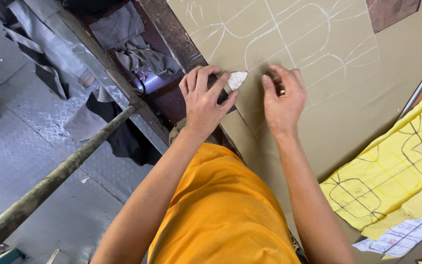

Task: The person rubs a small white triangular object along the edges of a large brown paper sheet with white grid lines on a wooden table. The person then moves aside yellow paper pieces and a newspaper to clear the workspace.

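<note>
A large sheet of khaki fabric with white chalk pattern lines lies spread on a dark wooden table. My left hand grips the fabric's near edge, its fingers closed around a small pale triangular chalk piece. My right hand rests on the fabric just to the right, with fingers bent and pinched together near the chalk. A cut or fold line runs in the fabric between the two hands. My orange shirt fills the lower middle.
A yellow fabric piece with dark drawn outlines lies at the right, with printed paper scraps below it. Grey cloth pieces sit under the table's left edge. A long wooden pole slants across the metal floor at left.
</note>
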